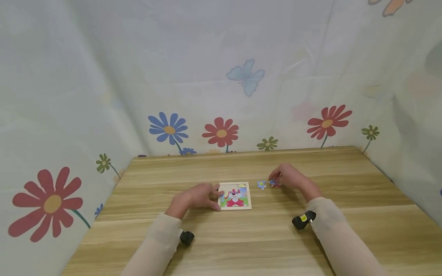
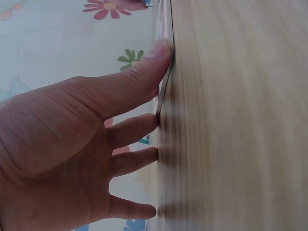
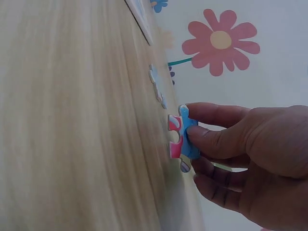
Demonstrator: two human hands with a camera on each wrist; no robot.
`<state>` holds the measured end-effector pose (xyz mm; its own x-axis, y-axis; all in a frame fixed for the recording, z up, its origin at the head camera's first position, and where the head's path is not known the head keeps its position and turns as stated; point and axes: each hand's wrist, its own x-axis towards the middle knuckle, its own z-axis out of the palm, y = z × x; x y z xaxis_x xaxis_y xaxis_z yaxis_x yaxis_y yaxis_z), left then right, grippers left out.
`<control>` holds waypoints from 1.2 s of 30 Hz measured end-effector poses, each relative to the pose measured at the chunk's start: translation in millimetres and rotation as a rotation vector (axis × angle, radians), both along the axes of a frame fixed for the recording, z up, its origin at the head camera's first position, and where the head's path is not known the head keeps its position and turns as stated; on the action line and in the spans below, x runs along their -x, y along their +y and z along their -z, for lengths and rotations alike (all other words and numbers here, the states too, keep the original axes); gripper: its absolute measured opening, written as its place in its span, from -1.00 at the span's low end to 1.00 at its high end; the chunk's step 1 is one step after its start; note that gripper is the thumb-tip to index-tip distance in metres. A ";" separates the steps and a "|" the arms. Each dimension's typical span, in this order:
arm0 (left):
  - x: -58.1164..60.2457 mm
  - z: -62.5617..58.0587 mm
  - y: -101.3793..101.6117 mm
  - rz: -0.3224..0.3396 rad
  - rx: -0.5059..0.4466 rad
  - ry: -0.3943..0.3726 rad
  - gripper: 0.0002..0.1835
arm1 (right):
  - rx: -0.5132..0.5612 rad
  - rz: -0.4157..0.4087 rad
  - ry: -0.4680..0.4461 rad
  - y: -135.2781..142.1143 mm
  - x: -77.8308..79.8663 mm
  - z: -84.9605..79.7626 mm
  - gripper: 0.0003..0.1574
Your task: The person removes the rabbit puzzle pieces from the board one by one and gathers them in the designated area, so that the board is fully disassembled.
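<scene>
A square jigsaw puzzle (image 1: 234, 196) in a pale frame, showing a white and pink cartoon animal, lies on the table. My left hand (image 1: 201, 195) rests at its left side, thumb on the near left corner and a finger reaching over the picture. In the left wrist view the thumb (image 2: 139, 72) touches the board's edge, and the other fingers extend down to the tabletop. My right hand (image 1: 289, 177) pinches a blue and pink puzzle piece (image 3: 185, 137) between thumb and fingers, tilted up from the table. Another blue piece (image 1: 261, 184) lies between it and the puzzle.
The wood-grain table (image 1: 241, 245) reaches back to a pale cloth (image 1: 207, 76) printed with flowers and butterflies, which also hangs along both sides. A small black device sits at each wrist.
</scene>
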<state>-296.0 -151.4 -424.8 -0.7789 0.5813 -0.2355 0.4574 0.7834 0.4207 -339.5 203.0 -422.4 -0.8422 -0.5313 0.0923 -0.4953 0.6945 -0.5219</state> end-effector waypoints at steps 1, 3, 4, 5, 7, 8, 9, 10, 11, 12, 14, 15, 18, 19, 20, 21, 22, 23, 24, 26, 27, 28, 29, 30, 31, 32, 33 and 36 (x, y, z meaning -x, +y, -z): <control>-0.3 -0.1 0.0 -0.002 0.003 0.001 -0.32 | -0.001 0.000 -0.002 -1.0 0.5 0.9 -0.79; -0.6 -0.6 0.1 -0.004 0.006 0.001 -0.32 | -0.002 0.008 -0.007 -2.5 1.6 3.1 -0.79; -0.4 -0.4 0.0 -0.002 0.006 0.001 -0.33 | 0.000 0.006 -0.008 -2.9 2.1 4.0 -0.80; -0.3 -0.7 0.0 -0.001 0.007 0.003 -0.33 | 0.001 0.005 -0.007 -3.2 2.8 4.9 -0.80; -0.1 -1.4 0.0 -0.001 0.006 0.005 -0.32 | 0.004 0.001 0.004 -3.2 4.0 6.9 -0.80; -0.1 -1.5 0.0 -0.003 0.003 0.005 -0.32 | 0.009 0.004 0.007 -3.1 4.6 7.8 -0.81; 0.1 -1.7 -0.1 -0.003 0.001 0.006 -0.32 | 0.014 0.006 0.010 -3.0 5.2 8.6 -0.82; 0.3 -1.8 -0.2 -0.005 -0.001 0.007 -0.32 | 0.019 0.011 0.012 -3.1 5.9 9.4 -0.82; 0.4 -2.3 -0.4 -0.010 -0.001 0.006 -0.31 | 0.021 0.018 0.014 -3.1 6.5 10.3 -0.83; 0.3 -2.3 -0.7 -0.012 -0.001 0.007 -0.31 | 0.021 0.027 0.011 -3.2 7.0 11.1 -0.84; 0.8 -1.7 -1.2 -0.012 -0.002 0.007 -0.31 | 0.022 0.046 0.003 -3.5 7.6 12.5 -0.85; 0.9 -1.6 -1.2 -0.011 -0.002 0.007 -0.31 | 0.019 0.051 0.002 -3.6 7.6 13.0 -0.85; 0.4 -0.7 -0.9 -0.007 -0.003 0.007 -0.31 | 0.012 0.067 -0.008 -3.8 6.9 14.2 -0.85; 0.4 -0.4 -0.6 -0.006 -0.002 0.007 -0.31 | 0.011 0.071 -0.011 -3.8 6.6 14.6 -0.84; 0.0 -0.4 -0.3 -0.005 0.000 0.007 -0.31 | 0.011 0.074 -0.013 -3.7 6.3 14.8 -0.84; -0.4 -0.3 -0.1 -0.005 0.002 0.007 -0.31 | 0.009 0.076 -0.015 -3.6 6.0 15.1 -0.84; -0.7 -0.3 0.1 -0.006 0.005 0.007 -0.31 | 0.007 0.077 -0.015 -3.5 6.0 15.3 -0.84; -1.0 -0.6 0.3 -0.007 0.008 0.006 -0.31 | 0.008 0.076 -0.016 -3.4 5.9 15.5 -0.84; -1.0 -0.5 0.5 -0.007 0.009 0.007 -0.30 | 0.011 0.078 -0.018 -3.4 5.9 15.5 -0.84; -1.2 -0.8 0.8 -0.012 0.011 0.007 -0.30 | 0.014 0.075 -0.015 -3.2 6.0 15.5 -0.84; -1.2 -0.9 0.9 -0.013 0.012 0.007 -0.30 | 0.015 0.074 -0.014 -3.1 6.1 15.4 -0.85; -1.1 -0.9 1.2 -0.011 0.014 0.010 -0.30 | 0.016 0.074 -0.014 -3.1 6.1 15.4 -0.85; -1.2 -1.0 1.2 -0.012 0.013 0.010 -0.30 | 0.017 0.074 -0.015 -3.0 6.2 15.3 -0.85; -0.9 -0.9 1.2 -0.010 0.015 0.012 -0.30 | 0.016 0.075 -0.014 -3.1 6.3 15.3 -0.85; -1.1 -0.9 1.1 -0.011 0.020 0.012 -0.30 | 0.014 0.074 -0.014 -3.1 6.4 15.2 -0.86; -1.1 -0.8 1.1 -0.010 0.023 0.010 -0.30 | 0.012 0.074 -0.016 -3.1 6.6 15.2 -0.86; -1.0 -0.6 0.9 -0.009 0.025 0.012 -0.30 | 0.012 0.075 -0.018 -3.3 6.7 15.1 -0.86; -0.9 -0.4 0.4 -0.008 0.028 0.010 -0.30 | 0.007 0.075 -0.021 -3.5 7.0 14.5 -0.86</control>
<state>-295.1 -150.9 -424.3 -0.7861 0.5679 -0.2441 0.4547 0.7987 0.3941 -346.6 199.4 -436.9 -0.8814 -0.4660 0.0773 -0.4307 0.7255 -0.5368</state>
